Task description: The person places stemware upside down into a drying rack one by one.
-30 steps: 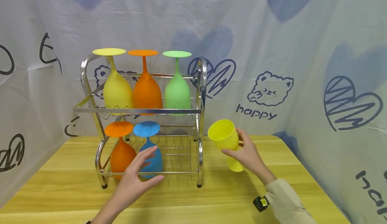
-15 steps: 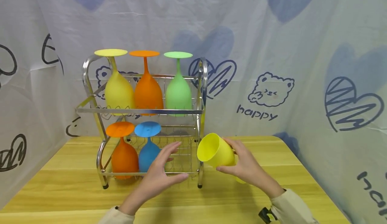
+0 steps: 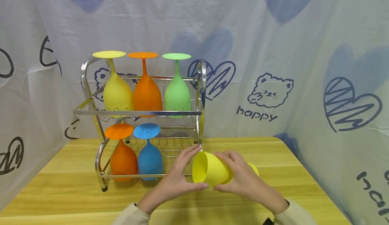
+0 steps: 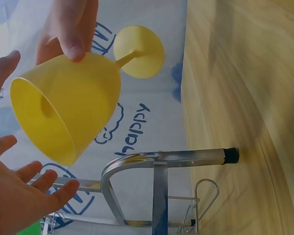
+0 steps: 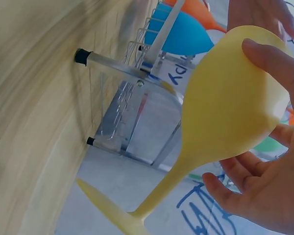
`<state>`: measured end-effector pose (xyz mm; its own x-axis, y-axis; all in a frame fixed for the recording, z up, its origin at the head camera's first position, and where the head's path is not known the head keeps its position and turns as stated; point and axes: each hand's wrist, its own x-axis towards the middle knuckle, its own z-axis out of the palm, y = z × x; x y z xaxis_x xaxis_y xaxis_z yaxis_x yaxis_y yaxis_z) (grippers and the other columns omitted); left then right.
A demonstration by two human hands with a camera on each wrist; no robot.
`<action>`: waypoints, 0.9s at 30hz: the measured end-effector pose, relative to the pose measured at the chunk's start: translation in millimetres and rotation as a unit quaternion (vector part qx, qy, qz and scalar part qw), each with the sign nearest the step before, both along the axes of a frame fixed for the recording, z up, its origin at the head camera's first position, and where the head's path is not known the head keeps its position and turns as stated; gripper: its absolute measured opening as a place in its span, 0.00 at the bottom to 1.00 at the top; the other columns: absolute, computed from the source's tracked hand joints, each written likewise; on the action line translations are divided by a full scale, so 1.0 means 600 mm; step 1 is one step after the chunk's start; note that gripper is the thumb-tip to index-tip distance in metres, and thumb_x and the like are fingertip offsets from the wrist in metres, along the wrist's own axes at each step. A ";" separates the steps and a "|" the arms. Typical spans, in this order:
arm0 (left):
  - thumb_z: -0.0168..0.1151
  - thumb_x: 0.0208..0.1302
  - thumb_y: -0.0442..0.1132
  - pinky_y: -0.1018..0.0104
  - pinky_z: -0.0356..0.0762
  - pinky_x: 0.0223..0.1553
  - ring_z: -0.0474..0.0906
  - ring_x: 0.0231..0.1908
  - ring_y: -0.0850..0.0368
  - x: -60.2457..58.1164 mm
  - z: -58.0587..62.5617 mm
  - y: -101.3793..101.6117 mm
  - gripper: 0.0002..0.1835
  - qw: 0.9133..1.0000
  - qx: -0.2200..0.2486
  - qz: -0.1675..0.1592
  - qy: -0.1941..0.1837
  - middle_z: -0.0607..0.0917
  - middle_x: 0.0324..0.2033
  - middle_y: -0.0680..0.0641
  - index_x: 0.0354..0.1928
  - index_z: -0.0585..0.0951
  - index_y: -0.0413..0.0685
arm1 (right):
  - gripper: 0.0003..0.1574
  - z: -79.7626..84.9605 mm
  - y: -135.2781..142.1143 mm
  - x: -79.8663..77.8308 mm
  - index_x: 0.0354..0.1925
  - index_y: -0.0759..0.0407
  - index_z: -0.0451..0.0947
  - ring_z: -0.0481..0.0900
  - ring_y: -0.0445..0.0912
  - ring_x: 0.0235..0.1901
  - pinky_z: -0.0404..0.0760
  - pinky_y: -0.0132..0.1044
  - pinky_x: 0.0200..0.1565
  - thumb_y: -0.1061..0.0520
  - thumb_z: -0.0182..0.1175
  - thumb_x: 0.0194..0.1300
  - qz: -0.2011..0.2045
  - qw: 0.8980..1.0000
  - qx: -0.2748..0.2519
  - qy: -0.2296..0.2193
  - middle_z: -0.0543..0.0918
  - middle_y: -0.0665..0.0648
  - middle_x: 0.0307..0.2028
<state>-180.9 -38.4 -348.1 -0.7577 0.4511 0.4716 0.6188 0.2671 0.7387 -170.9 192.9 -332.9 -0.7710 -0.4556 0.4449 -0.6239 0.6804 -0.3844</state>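
Note:
My right hand (image 3: 244, 179) grips a yellow wine glass (image 3: 217, 171) by its bowl, thumb on the near side and fingers over the far side. The glass is tipped on its side, mouth toward the left and foot toward the right. My left hand (image 3: 179, 181) is spread at the mouth, its thumb and fingers apart on either side of the rim. In the left wrist view, a gap shows between these fingers and the yellow bowl (image 4: 88, 100). From the right wrist, the stem (image 5: 161, 188) and round foot show free of both hands.
Left of the hands stands a two-tier metal rack (image 3: 139, 113). Its top tier bears upside-down yellow (image 3: 118, 91), orange (image 3: 148, 95) and green (image 3: 177, 95) glasses; below are orange (image 3: 124, 159) and blue (image 3: 150, 159) ones. A printed curtain (image 3: 267, 43) hangs behind the wooden table (image 3: 60, 191).
The right hand has lowered the yellow glass leftward and tipped it from nearly upright onto its side. My left hand has moved right, from before the blue glass to the yellow one's rim.

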 end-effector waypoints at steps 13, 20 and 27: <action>0.79 0.46 0.42 0.55 0.78 0.51 0.72 0.55 0.45 -0.002 -0.003 0.001 0.37 0.998 -0.005 -0.009 0.057 0.72 0.58 0.45 0.61 0.75 0.48 | 0.55 -0.003 -0.012 0.015 0.63 0.60 0.71 0.73 0.51 0.49 0.80 0.49 0.47 0.51 0.82 0.35 -0.010 0.997 0.037 0.063 0.75 0.58 0.52; 0.78 0.46 0.34 0.52 0.77 0.53 0.70 0.58 0.40 0.000 -0.008 0.001 0.37 0.995 0.080 0.017 0.049 0.72 0.59 0.42 0.61 0.74 0.45 | 0.52 -0.008 -0.014 0.031 0.62 0.60 0.71 0.68 0.57 0.58 0.79 0.51 0.51 0.53 0.81 0.39 -0.021 0.990 -0.038 0.133 0.69 0.62 0.61; 0.73 0.50 0.27 0.54 0.76 0.53 0.69 0.58 0.42 0.004 -0.003 -0.003 0.36 0.979 0.195 0.044 0.032 0.72 0.58 0.41 0.63 0.71 0.42 | 0.29 -0.027 -0.019 0.054 0.56 0.63 0.75 0.70 0.50 0.56 0.65 0.26 0.61 0.53 0.69 0.60 0.013 0.957 -0.216 0.193 0.75 0.61 0.55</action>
